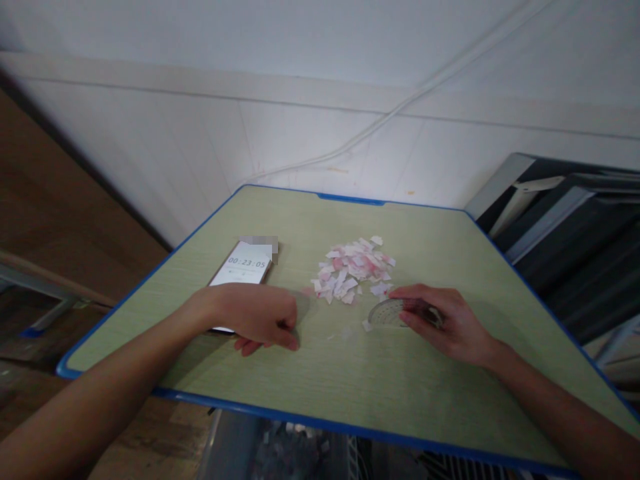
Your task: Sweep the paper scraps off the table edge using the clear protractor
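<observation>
In the head view, my right hand [453, 327] pinches a clear semicircular protractor [387, 312] between thumb and fingers, its curved edge pointing left, low over the table. A loose pile of small torn pink and white paper scraps [356, 265] lies just beyond it, with a stray white scrap [367, 326] at the protractor's left tip. My left hand [263, 315] is closed, fingers curled under, and whatever it may hold is hidden. It covers the lower part of a phone [243, 262], which lies face up and shows a timer at 00:23:05.
The pale green table [320, 373] has a blue rim. Below its front edge sits a see-through bin [295, 450] with scraps inside. A white wall with a cable [345, 145] rises behind. Dark folded panels [575, 227] lean at the right, and a brown wooden board [65, 180] stands left.
</observation>
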The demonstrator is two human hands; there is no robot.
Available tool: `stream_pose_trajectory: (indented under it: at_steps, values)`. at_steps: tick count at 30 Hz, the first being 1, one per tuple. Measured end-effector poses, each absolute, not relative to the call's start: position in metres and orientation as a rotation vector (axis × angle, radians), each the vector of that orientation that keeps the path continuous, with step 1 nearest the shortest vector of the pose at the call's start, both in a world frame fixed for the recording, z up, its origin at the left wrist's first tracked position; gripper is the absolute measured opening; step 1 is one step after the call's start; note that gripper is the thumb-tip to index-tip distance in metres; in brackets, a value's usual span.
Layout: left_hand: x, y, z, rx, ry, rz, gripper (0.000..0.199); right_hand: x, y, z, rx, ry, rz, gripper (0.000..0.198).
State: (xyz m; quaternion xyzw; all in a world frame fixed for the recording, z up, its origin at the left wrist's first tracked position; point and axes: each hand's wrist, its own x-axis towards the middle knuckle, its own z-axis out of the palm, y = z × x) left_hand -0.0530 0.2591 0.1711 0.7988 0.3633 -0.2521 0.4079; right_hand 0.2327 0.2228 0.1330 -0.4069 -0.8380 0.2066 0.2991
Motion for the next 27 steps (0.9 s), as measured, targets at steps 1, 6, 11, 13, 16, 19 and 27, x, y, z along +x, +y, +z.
stream_pose_trajectory:
  at_steps: [1,6,11,13,16,19,27]
  values:
    - [-0.053,0.259,0.171,2.014,0.917,-0.633,0.039,0.233,0.223,0.134,-1.087,-2.245,0.588,0.02]
    - [-0.053,0.259,0.17,2.021,0.909,-0.619,0.04,0.239,0.223,0.142,-1.084,-2.334,0.816,0.019]
    - [-0.053,0.259,0.17,2.022,0.918,-0.618,0.04,0.241,0.221,0.153,-0.997,-2.455,1.042,0.016]
    - [-0.053,0.259,0.17,2.015,0.916,-0.623,0.041,0.239,0.219,0.156,-0.955,-2.502,1.129,0.017]
    - [-0.054,0.259,0.17,2.009,0.909,-0.628,0.04,0.237,0.217,0.158,-0.901,-2.539,1.258,0.019]
    - [-0.054,0.26,0.17,2.015,0.908,-0.63,0.039,0.235,0.216,0.159,-0.883,-2.555,1.375,0.02]
    - [-0.055,0.26,0.17,2.03,0.912,-0.642,0.038,0.237,0.212,0.166,-0.908,-2.533,1.581,0.02]
